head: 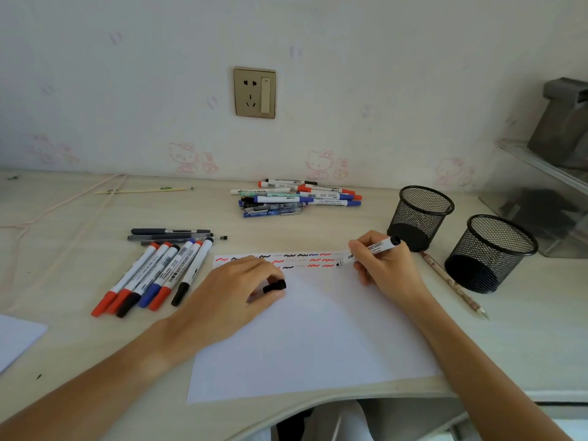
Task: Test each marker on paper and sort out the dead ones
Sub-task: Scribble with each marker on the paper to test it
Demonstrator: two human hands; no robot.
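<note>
A white sheet of paper point(318, 338) lies at the desk's front edge, with rows of red, black and blue squiggles along its top. My right hand point(386, 268) holds an uncapped black whiteboard marker point(375, 249), its tip touching the paper at the right end of the squiggle rows. My left hand point(235, 291) rests on the paper and pinches the marker's black cap point(275, 286). Left of the paper lie several capped markers point(152, 278) in a row, with a few dark pens point(171, 235) behind them. A pile of markers point(296, 197) sits near the wall.
Two black mesh pen cups point(420, 214) point(490, 253) stand at the right. A pencil point(451, 283) lies between them and the paper. A clear plastic organiser point(541, 198) fills the far right. A pink cord point(63, 205) and a stick point(143, 190) lie at the left.
</note>
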